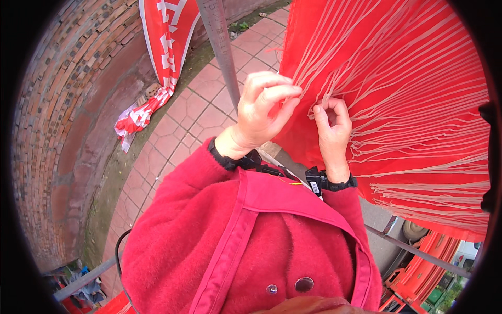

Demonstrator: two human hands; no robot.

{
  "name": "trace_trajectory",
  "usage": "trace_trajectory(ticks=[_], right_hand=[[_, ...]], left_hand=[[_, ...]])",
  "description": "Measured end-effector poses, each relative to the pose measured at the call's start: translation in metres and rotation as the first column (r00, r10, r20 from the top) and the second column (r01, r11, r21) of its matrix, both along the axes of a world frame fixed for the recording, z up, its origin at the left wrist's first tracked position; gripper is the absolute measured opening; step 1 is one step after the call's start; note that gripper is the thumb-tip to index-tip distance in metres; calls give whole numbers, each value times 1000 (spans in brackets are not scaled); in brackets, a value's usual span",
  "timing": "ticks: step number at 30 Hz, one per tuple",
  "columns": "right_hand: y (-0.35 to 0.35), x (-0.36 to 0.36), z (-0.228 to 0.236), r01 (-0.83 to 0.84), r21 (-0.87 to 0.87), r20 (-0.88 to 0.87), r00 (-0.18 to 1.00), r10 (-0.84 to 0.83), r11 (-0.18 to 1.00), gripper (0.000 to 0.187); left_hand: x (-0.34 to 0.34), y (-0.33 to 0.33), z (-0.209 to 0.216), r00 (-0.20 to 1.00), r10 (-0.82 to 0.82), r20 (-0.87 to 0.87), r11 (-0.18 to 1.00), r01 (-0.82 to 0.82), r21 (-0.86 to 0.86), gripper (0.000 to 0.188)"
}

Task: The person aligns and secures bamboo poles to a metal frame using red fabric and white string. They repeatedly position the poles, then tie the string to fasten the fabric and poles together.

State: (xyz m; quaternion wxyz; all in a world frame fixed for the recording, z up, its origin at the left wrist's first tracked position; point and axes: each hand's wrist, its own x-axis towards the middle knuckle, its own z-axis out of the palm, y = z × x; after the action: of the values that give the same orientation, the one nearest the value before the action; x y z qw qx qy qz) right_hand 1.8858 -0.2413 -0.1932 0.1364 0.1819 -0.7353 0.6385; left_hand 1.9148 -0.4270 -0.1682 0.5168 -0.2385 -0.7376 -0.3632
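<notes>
Many pale strings (413, 112) fan out over a large red cloth (308, 128), gathered in bunches toward my hands. With thumb and fingertips pinched, my left hand (265, 107) holds the ends of a few strings at the cloth's left side. Just to its right, my right hand (334, 128) pinches another small bunch of strings between thumb and forefinger. A short looped end of that bunch shows beside the right thumb. Both wrists carry black straps, and the sleeves are red.
A grey metal pole (218, 47) rises close beyond my left hand. A red and white banner (167, 57) hangs by the curved brick wall (63, 120), over pink paving (178, 123). Metal rails (418, 252) and orange plastic barriers (426, 267) are at the lower right.
</notes>
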Motion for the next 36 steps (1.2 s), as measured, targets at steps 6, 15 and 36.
trace_trajectory(ticks=[6, 15, 36], right_hand=[[18, 18, 2, -234, -269, 161, 945, 283, 934, 12], [27, 22, 2, -504, -337, 26, 839, 543, 795, 13], [31, 21, 21, -507, -474, -128, 849, 513, 720, 29]], left_hand=[[9, 19, 15, 842, -329, 427, 944, 274, 186, 33], [5, 22, 25, 705, -450, 548, 887, 282, 365, 23], [8, 2, 29, 464, -785, 410, 619, 574, 536, 13]])
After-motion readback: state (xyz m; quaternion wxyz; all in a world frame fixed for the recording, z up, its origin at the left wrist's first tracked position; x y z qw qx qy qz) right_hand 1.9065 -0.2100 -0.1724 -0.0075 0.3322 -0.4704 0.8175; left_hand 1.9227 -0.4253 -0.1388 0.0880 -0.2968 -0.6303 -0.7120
